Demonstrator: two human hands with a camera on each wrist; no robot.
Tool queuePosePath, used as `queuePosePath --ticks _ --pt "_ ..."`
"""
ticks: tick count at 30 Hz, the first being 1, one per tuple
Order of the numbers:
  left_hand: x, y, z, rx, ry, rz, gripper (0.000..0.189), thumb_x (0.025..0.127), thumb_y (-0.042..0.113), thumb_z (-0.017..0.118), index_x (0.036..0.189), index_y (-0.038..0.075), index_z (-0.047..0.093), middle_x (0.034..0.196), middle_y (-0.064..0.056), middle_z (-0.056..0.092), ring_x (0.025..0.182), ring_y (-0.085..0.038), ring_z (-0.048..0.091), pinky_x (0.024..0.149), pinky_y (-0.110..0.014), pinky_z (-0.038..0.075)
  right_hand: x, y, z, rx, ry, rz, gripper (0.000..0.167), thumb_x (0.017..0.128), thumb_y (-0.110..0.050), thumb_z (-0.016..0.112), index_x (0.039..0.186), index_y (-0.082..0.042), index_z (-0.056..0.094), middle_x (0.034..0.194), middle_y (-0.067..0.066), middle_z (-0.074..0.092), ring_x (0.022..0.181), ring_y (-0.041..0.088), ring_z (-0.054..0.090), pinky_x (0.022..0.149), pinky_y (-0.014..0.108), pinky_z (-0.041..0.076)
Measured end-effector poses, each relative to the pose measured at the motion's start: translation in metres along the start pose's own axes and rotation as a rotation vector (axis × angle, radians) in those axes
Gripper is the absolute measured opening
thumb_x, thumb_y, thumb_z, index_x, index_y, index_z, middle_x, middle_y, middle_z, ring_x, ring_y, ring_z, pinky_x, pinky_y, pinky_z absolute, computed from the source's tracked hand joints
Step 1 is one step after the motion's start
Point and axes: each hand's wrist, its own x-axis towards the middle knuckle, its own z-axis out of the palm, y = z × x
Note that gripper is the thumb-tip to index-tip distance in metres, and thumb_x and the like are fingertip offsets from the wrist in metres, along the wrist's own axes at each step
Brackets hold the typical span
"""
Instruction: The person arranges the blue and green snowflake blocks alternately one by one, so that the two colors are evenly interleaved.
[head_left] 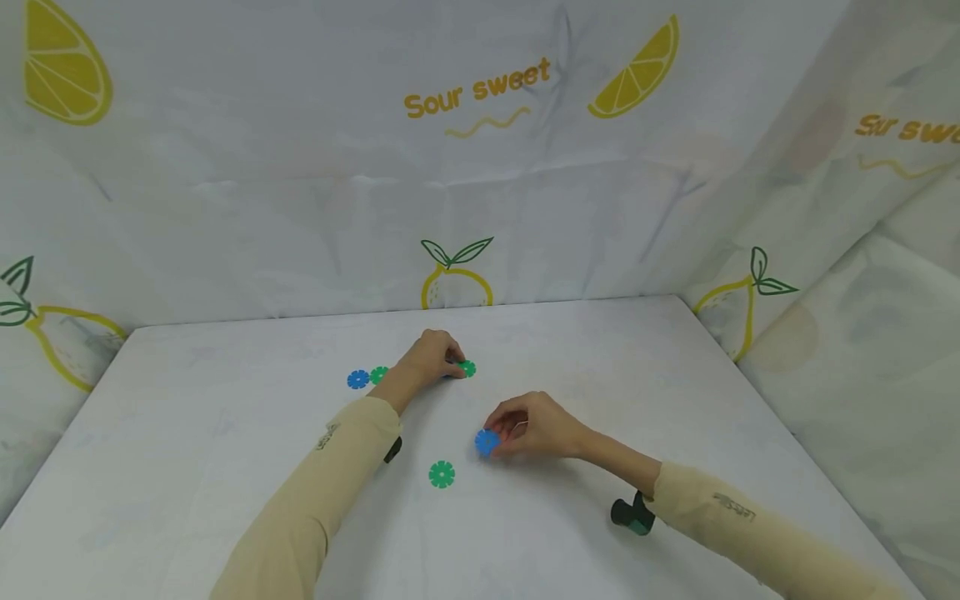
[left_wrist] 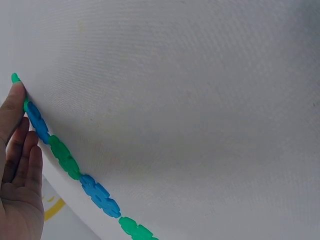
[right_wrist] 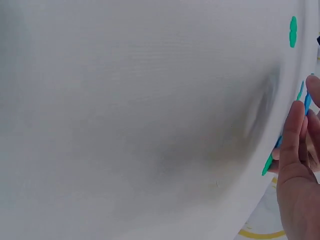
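Observation:
Near the table's far side, my left hand (head_left: 429, 357) pinches a green snowflake disc (head_left: 468, 368) at the right end of a row. In the left wrist view, thumb (left_wrist: 15, 102) and disc meet, and alternating blue and green discs trail away from it. A blue disc (head_left: 358, 379) and a green one (head_left: 379, 376) show left of that wrist; the hand hides the row's middle. Nearer to me, my right hand (head_left: 543, 427) holds a blue snowflake disc (head_left: 487, 442) between thumb and fingertips, tilted up over the table.
A separate green disc (head_left: 442, 474) lies flat on the white table (head_left: 187, 467), left of and nearer than the right hand. White lemon-printed cloth (head_left: 300, 208) rises behind the table and along its right side. A dark wrist-camera mount (head_left: 633, 514) hangs beneath the right forearm.

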Motion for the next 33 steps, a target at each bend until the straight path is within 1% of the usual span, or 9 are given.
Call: queuePosePath --ticks 2,5,8,12,17,19,22,27,33 --pt "0.000 0.000 0.000 -0.002 -0.007 -0.005 0.020 0.079 0.012 0.078 0.097 0.005 0.074 0.103 -0.008 0.067 0.096 -0.020 0.061 0.089 -0.033 0.049 0.000 0.001 -0.003 0.007 0.045 0.045 0.026 0.075 -0.009 0.082 0.098 -0.002 0.071 0.086 0.002 0.068 0.072 0.010 0.062 0.069 0.024 0.055" --pt "0.000 0.001 0.000 -0.005 -0.017 -0.029 0.019 0.080 0.013 0.078 0.097 0.005 0.074 0.104 -0.007 0.066 0.097 -0.020 0.060 0.090 -0.033 0.049 0.001 0.004 -0.008 0.013 0.106 0.102 0.027 0.074 -0.012 0.083 0.098 -0.002 0.072 0.084 0.004 0.067 0.072 0.012 0.061 0.069 0.022 0.054" --pt "0.000 0.002 0.000 -0.007 -0.021 -0.044 0.019 0.080 0.013 0.078 0.098 0.005 0.074 0.104 -0.007 0.065 0.097 -0.019 0.059 0.091 -0.033 0.048 0.002 0.006 -0.016 0.024 0.148 0.138 0.029 0.074 -0.012 0.083 0.099 -0.002 0.072 0.085 0.006 0.068 0.073 0.015 0.062 0.068 0.022 0.053" --pt "0.000 0.002 0.001 -0.008 -0.020 -0.048 0.020 0.080 0.013 0.078 0.098 0.006 0.074 0.104 -0.007 0.066 0.096 -0.019 0.060 0.090 -0.033 0.049 0.006 0.011 -0.027 0.024 0.164 0.179 0.029 0.076 -0.014 0.081 0.102 -0.002 0.072 0.089 0.006 0.069 0.075 0.017 0.062 0.069 0.022 0.052" --pt "-0.001 0.002 0.001 -0.003 -0.020 -0.048 0.020 0.079 0.013 0.078 0.097 0.005 0.074 0.103 -0.007 0.066 0.094 -0.019 0.059 0.089 -0.033 0.049 0.013 0.021 -0.041 0.031 0.190 0.239 0.028 0.081 -0.013 0.078 0.106 -0.002 0.071 0.094 0.007 0.068 0.083 0.017 0.061 0.077 0.022 0.052" --pt "-0.001 0.003 0.001 0.002 -0.020 -0.047 0.020 0.079 0.013 0.079 0.097 0.006 0.074 0.103 -0.007 0.066 0.094 -0.019 0.059 0.089 -0.032 0.048 0.017 0.026 -0.046 0.050 0.208 0.262 0.029 0.081 -0.013 0.077 0.107 -0.001 0.071 0.095 0.008 0.068 0.086 0.018 0.060 0.079 0.023 0.051" --pt "-0.001 0.003 0.000 0.003 -0.022 -0.048 0.020 0.079 0.013 0.079 0.097 0.006 0.074 0.103 -0.007 0.066 0.095 -0.019 0.059 0.089 -0.033 0.048 0.023 0.032 -0.051 0.041 0.229 0.281 0.029 0.082 -0.013 0.077 0.108 -0.001 0.070 0.095 0.008 0.068 0.088 0.019 0.060 0.080 0.025 0.051" --pt "-0.001 0.003 -0.001 0.001 -0.022 -0.047 0.021 0.079 0.013 0.079 0.097 0.006 0.074 0.106 -0.008 0.065 0.101 -0.021 0.059 0.092 -0.034 0.047 0.038 0.037 -0.054 -0.012 0.240 0.315 0.029 0.082 -0.015 0.077 0.107 -0.003 0.071 0.093 0.006 0.069 0.089 0.018 0.058 0.078 0.026 0.048" --pt "0.001 0.003 -0.002 0.011 -0.029 -0.025 0.020 0.079 0.013 0.078 0.097 0.005 0.074 0.104 -0.007 0.066 0.099 -0.020 0.059 0.090 -0.033 0.048 0.056 0.039 -0.051 -0.065 0.243 0.382 0.028 0.080 -0.017 0.078 0.105 -0.004 0.073 0.088 0.003 0.069 0.085 0.017 0.057 0.074 0.025 0.046"
